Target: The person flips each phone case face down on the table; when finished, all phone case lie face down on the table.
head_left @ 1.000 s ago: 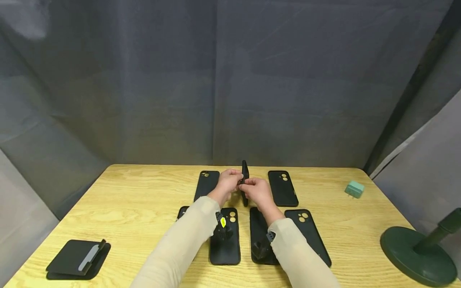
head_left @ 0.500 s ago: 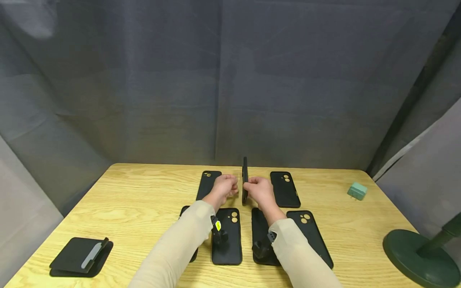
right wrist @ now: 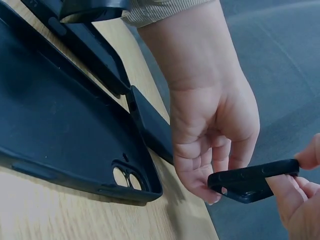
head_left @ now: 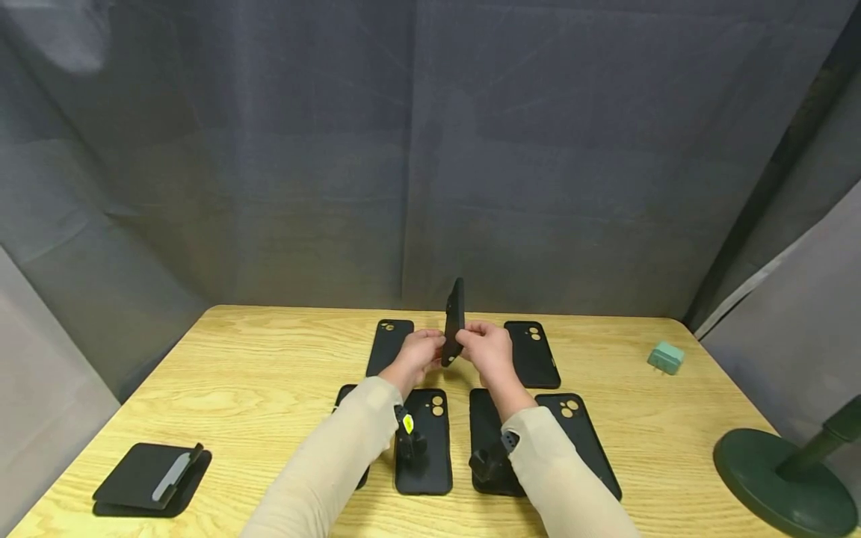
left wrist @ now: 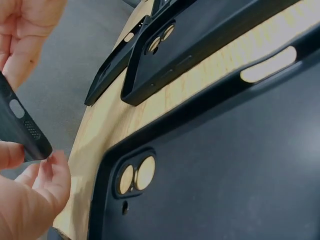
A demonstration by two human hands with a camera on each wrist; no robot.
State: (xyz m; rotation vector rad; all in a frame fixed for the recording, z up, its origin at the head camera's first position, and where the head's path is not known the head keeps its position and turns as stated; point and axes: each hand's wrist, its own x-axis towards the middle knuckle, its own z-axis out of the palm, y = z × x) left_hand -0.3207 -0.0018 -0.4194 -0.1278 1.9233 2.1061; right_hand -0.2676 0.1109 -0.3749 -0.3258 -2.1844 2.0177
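Note:
In the head view a black phone case [head_left: 454, 317] stands raised on edge between my hands, above the far part of the table. My left hand [head_left: 417, 357] pinches its lower end, thumb on one side and fingers on the other. My right hand [head_left: 489, 353] holds the opposite side. The left wrist view shows the held case's [left wrist: 22, 127] end with a port cutout and small speaker holes, my left thumb [left wrist: 10, 155] against it. Seen from the right wrist, the case [right wrist: 245, 177] spans both hands; part of my right-hand grip is hidden.
Several black phone cases lie flat around my forearms, including one at back left [head_left: 388, 347], one at back right [head_left: 533, 355] and one in front [head_left: 424, 448]. A folded black stand [head_left: 151, 480], green charger block [head_left: 666, 358] and dark green round base [head_left: 783, 478] stand farther out.
Half a second ago my left hand was off the case; now it grips the lower end again. The case has risen slightly and turned, showing more of its flat face.

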